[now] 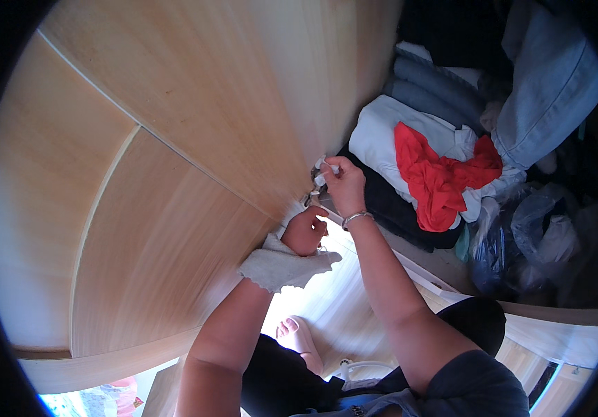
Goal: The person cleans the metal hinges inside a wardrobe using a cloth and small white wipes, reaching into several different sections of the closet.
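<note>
My right hand [345, 182], with a bangle at its wrist, pinches a small white piece [325, 166] of something at the cabinet's inner edge, beside a metal hinge [311, 196]. Just below it, my left hand [305, 232] is curled near the same hinge. A grey cloth [288, 266] lies across the left hand's wrist and palm side; its hold there is partly hidden. Right of my hands, folded white clothing [382, 125] lies in the wardrobe with a red garment [429, 182] on top.
A wooden wardrobe door [173, 224] fills the left side. Folded dark trousers [408, 219], rolled grey-blue clothes [429, 86], hanging light-blue jeans [549, 99] and clear plastic bags [517, 240] occupy the compartment. The shelf's front edge [424, 271] runs beneath my right forearm. My slippered foot [299, 339] stands below.
</note>
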Tool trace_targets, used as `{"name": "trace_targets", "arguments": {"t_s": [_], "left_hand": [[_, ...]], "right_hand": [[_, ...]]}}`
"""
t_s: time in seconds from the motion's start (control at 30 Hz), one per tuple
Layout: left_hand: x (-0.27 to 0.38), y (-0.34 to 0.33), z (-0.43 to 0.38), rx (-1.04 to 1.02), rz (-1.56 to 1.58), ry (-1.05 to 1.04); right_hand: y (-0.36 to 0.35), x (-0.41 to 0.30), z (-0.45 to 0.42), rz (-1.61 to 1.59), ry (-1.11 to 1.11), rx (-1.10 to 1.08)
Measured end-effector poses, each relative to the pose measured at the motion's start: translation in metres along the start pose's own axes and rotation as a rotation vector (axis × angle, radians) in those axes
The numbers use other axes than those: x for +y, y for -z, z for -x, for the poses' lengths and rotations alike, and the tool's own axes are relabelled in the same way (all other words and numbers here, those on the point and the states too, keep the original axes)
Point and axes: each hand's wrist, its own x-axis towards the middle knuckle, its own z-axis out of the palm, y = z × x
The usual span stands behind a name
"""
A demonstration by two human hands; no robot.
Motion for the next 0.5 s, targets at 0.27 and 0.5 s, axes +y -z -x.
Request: {"name": "trace_targets", "arguments": {"t_s": [0.27,0.5], "left_hand": [[0.003,0.001,-0.004,-0.079,-0.022,0.037],[0.005,0.0,-0.002,-0.051,-0.059,-0.034]], "right_hand": [[-0.003,0.005,0.008,0.133,0.369,0.072],[-0.011,0.017,0.006,-0.066,0.226,0.161]]}}
